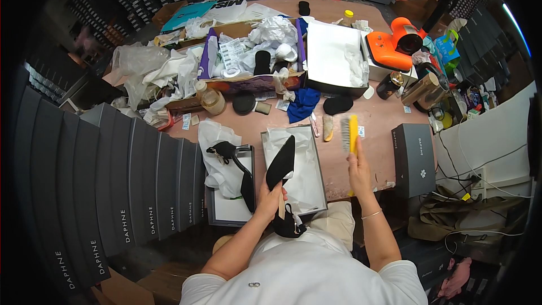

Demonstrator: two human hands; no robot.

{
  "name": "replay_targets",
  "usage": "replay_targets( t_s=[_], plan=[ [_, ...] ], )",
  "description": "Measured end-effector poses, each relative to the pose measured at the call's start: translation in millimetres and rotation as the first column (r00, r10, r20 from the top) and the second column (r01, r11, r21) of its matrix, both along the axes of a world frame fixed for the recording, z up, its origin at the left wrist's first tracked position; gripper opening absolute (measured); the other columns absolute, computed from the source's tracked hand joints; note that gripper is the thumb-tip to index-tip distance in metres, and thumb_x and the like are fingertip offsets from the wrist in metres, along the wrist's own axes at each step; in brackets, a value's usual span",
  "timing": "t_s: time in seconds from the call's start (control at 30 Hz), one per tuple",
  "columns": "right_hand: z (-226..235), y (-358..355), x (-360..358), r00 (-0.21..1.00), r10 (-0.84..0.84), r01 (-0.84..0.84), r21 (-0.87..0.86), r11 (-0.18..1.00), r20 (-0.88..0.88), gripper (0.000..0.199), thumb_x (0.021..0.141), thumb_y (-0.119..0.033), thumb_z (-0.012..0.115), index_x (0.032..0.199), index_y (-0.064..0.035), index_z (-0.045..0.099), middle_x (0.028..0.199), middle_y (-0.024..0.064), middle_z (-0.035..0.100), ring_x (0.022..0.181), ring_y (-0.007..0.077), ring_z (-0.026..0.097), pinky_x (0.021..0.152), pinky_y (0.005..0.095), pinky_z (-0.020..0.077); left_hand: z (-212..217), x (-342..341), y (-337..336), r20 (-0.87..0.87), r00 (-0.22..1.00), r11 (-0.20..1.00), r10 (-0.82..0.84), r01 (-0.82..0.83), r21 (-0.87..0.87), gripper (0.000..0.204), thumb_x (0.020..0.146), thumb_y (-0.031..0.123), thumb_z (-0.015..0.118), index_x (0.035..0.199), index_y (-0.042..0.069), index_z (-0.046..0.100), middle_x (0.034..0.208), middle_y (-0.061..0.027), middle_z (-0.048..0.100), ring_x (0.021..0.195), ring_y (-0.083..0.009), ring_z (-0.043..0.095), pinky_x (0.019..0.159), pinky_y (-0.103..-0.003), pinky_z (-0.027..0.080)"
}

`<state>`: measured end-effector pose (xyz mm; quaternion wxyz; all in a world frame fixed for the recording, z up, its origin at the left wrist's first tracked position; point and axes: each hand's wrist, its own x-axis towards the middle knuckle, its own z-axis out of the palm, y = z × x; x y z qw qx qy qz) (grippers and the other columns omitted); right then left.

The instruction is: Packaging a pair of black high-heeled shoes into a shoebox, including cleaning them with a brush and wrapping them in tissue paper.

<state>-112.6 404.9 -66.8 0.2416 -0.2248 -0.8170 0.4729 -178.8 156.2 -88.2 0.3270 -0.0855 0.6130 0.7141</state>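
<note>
My left hand [271, 197] is wrapped round a black pointed shoe [282, 161], its toe tilted up and away from me over an open shoebox. A strap and bow-like trim hang at its heel end. In my right hand [360, 174] is a brush [353, 134] with a yellow handle and pale bristles, held upright right of the box. The other black heeled shoe [247, 189] lies on white tissue paper [215, 161] in the grey box half [230, 214] to the left. More tissue lines the second box half [323, 192], beneath the held shoe.
Tall stacks of dark grey shoeboxes [113, 181] stand at my left. One closed box [414, 158] is at the right table edge. Farther back are a purple carton [248, 83] of crumpled paper, a blue cloth [304, 105], a bottle [211, 99] and an orange hot-air tool [390, 51].
</note>
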Motion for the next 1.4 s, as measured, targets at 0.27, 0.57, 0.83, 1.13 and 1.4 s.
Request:
replay_targets(
  t_s=[0.27,0.57,0.83,1.13,1.4],
  plan=[
    [64.5,24.3,-35.0,0.926,0.218,-0.377,0.722,0.580,0.308,0.046,0.085,-0.013,0.059,0.130,-0.0203,0.053,0.069,0.0056,0.054,0.052,0.0214,0.057,0.046,0.0323,0.0470,46.4,-5.7,-28.3,-0.268,0.958,0.991,-0.106,0.081,-0.103,0.033,0.091,0.003,0.051,0.123,0.005,0.051,0.068,-0.0026,0.055,0.054,-0.0090,0.053,0.048,-0.024,0.047],
    [69.3,-25.7,-45.3,0.946,0.290,-0.311,0.647,0.697,0.143,0.050,0.085,-0.017,0.061,0.132,-0.0278,0.049,0.066,0.0052,0.053,0.053,0.0223,0.058,0.047,0.0352,0.0480,50.9,-21.5,-84.2,0.118,0.924,0.923,-0.364,0.341,0.177,0.040,0.095,0.031,0.044,0.111,-0.005,0.054,0.078,-0.0168,0.063,0.063,-0.0240,0.064,0.058,-0.035,0.056],
    [53.0,-33.4,-35.7,0.923,0.379,-0.337,0.626,0.703,0.071,0.046,0.089,-0.027,0.057,0.135,-0.0244,0.047,0.067,0.0051,0.051,0.054,0.0250,0.059,0.047,0.0370,0.0480,61.7,-5.9,-74.6,0.399,0.827,0.875,-0.396,0.208,0.437,0.054,0.097,0.045,0.041,0.122,-0.002,0.049,0.101,-0.0166,0.061,0.071,-0.0187,0.062,0.058,-0.027,0.054],
    [66.1,-62.8,-6.4,0.788,0.560,-0.592,0.564,0.576,0.256,0.050,0.088,-0.029,0.059,0.136,-0.0260,0.045,0.069,0.0062,0.052,0.054,0.0222,0.058,0.046,0.0345,0.0475,-11.3,6.8,-76.6,0.498,0.711,0.527,-0.497,-0.209,0.824,0.044,0.098,0.036,0.043,0.125,0.001,0.047,0.105,-0.0168,0.054,0.073,-0.0176,0.051,0.064,-0.024,0.051],
    [65.3,-65.3,2.9,0.763,0.580,-0.631,0.525,0.571,0.287,0.053,0.086,-0.023,0.061,0.136,-0.0233,0.045,0.070,0.0077,0.052,0.058,0.0250,0.060,0.049,0.0358,0.0493,-14.3,-16.6,-71.3,0.621,0.604,0.617,-0.500,-0.255,0.745,0.048,0.099,0.037,0.039,0.128,-0.001,0.043,0.113,-0.0212,0.053,0.074,-0.0231,0.050,0.065,-0.033,0.054]
  ],
)
